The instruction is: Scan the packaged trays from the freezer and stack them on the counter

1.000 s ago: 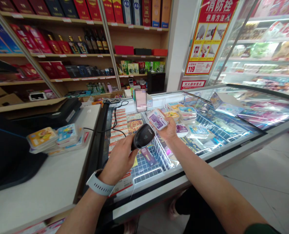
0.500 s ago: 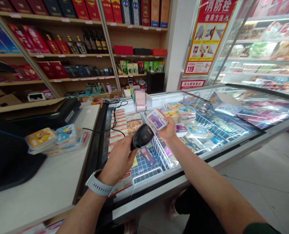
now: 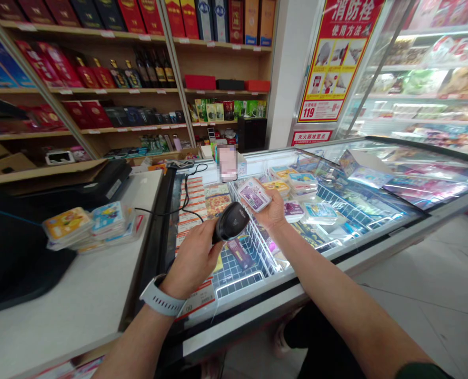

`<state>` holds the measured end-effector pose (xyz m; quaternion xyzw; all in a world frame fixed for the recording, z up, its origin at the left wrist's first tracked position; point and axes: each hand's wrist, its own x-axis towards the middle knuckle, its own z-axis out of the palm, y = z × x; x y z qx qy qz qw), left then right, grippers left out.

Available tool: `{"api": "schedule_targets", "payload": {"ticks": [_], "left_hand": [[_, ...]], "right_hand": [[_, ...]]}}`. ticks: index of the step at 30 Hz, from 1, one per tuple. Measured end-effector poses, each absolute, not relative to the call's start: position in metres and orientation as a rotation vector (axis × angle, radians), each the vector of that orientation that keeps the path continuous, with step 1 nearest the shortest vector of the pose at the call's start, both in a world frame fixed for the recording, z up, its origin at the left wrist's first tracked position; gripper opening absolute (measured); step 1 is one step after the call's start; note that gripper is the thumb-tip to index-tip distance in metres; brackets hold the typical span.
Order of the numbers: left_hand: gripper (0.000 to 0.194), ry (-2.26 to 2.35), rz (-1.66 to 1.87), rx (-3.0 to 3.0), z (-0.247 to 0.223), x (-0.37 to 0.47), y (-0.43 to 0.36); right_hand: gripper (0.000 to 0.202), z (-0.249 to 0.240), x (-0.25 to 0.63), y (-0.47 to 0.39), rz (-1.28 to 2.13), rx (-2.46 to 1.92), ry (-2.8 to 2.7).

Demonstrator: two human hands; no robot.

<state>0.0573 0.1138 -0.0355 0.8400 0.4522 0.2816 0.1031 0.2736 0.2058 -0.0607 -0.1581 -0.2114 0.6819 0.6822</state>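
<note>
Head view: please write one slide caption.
Left hand holding a black handheld scanner, right hand holding a flat purple-and-white package, above a white-edged display freezer.

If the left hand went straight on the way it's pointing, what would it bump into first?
Probably the purple-and-white pack in the right hand, met by the black scanner first; depth is hard to judge.

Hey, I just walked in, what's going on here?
Someone's left hand is gripping a black scanner, and their right hand is holding up a small purple-and-white pack close to it. Both hands are above a chest freezer. A pile of similar packs, with yellow and blue ones on top, sits on the counter to the left.
</note>
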Motion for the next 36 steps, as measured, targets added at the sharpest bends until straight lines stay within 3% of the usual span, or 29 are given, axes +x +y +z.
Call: {"api": "schedule_targets", "payload": {"ticks": [11,20,28,31,36], "left_hand": [[0.036,1.361,0.822,2.516,-0.039,0.056,0.115],[0.037,1.345,0.799,2.532,-0.04,0.058,0.115],[0.04,1.322,0.808,2.552,-0.044,0.06,0.115],[0.038,1.316,0.809,2.562,-0.043,0.06,0.116],[0.034,1.336,0.822,2.536,-0.043,0.061,0.114]], "right_hand": [[0.037,-0.062,0.273,0.204,1.554,-0.365,-0.454],[0.046,-0.051,0.274,0.188,1.566,-0.296,-0.658],[0.044,-0.015,0.254,0.183,1.404,-0.587,-0.988],[0.042,0.008,0.238,0.183,1.187,-0.794,-1.257],[0.041,0.047,0.175,0.174,0.462,-0.986,-1.979]]}}
